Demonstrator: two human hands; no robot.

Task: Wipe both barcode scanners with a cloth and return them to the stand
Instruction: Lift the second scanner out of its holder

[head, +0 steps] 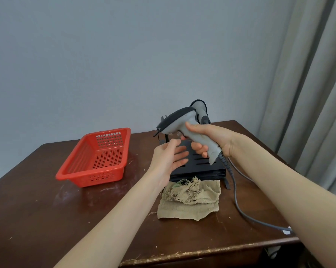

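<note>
Fingers (pixel 199 148) of the right hand (pixel 211 140) curl round the handle of the grey scanner (pixel 179 120), held above the stand (pixel 198 167); left hand (pixel 169 157) hangs open, empty; cloth (pixel 192 198) lies on the surface (pixel 47 209) before the stand; scanner seems light, rigid, smooth; the handle suits gripping.
</note>
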